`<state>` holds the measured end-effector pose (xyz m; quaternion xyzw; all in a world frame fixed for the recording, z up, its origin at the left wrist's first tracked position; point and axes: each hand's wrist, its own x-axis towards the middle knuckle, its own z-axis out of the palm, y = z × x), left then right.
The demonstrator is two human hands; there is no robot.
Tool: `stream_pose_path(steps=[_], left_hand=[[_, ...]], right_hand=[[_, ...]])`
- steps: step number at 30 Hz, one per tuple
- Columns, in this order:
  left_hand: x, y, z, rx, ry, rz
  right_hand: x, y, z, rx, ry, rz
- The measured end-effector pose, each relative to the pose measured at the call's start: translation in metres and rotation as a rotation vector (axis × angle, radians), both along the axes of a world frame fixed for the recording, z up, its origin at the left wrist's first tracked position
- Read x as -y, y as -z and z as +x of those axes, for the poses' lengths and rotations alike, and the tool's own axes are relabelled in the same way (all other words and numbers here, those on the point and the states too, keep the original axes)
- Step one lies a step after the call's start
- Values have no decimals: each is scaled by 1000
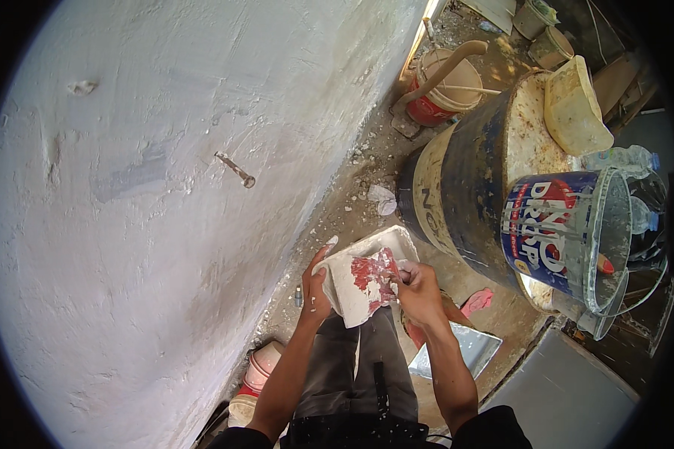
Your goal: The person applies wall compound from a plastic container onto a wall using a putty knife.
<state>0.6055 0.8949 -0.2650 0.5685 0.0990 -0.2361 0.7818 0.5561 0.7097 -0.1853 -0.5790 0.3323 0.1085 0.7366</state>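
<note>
My left hand [317, 290] grips the left side of an off-white, tub-like plastic container [398, 238], thumb and fingers along its edge. The container is tilted in front of my legs, and white paste is smeared on it. My right hand [419, 293] pinches the right end of a flat red spreader [374, 274], thickly coated with white putty. The spreader lies over the container's opening and hides most of its inside. White residue marks the fingertips of both hands.
A rough white wall [150, 247] with a protruding metal bolt [235, 170] fills the left. At right stands a rusty drum [457, 179] bearing a blue paint bucket [550, 228] and a cut yellowish container [575, 105]. A red-and-white bucket [430, 108] stands beyond; a tray [460, 350] lies below.
</note>
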Motion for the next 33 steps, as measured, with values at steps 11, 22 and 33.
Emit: stream_pose_path(steps=[11,22,33], left_hand=[[-6,-11,20,354,236,386],[-10,0,29,412,299,316],[-25,24,22,224,157,293]], right_hand=[[7,10,-1,81,104,6],[18,17,-8,184,75,-49],[17,8,-10,129,0,64]])
